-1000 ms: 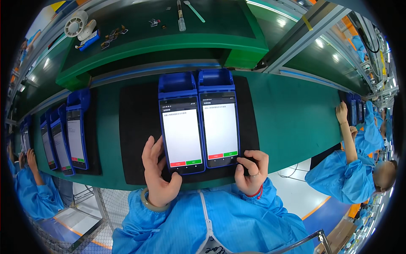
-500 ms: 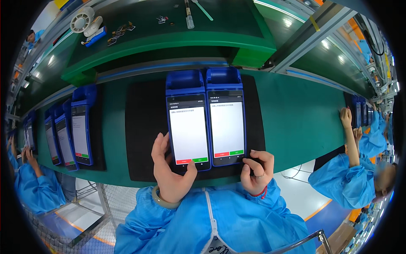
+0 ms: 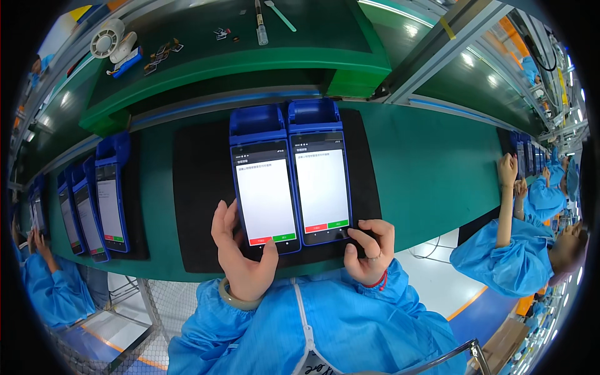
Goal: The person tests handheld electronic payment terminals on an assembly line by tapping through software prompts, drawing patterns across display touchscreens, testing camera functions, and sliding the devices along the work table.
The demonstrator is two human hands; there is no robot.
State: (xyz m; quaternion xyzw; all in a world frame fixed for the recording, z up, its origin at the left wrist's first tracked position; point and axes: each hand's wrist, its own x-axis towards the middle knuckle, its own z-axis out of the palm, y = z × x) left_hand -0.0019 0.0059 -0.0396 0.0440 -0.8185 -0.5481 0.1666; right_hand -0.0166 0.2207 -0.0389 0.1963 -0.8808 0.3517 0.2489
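Both grips hold: left hand [image 3: 240, 253] clasps the left handheld terminal [image 3: 264, 181], thumb by its green button; right hand [image 3: 370, 250] pinches the right terminal [image 3: 320, 172]. Seemingly screen checking on the black mat [image 3: 200, 187]; next calls for a light, exact tap.

Glossy blue plastic terminals [image 3: 290, 178] with glass screens lie on a matt black mat [image 3: 200, 187]

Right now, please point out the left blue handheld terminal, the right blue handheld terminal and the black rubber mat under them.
left blue handheld terminal [image 3: 265, 194], head view, screen middle
right blue handheld terminal [image 3: 322, 185], head view, screen middle
black rubber mat [image 3: 200, 187], head view, bare left part
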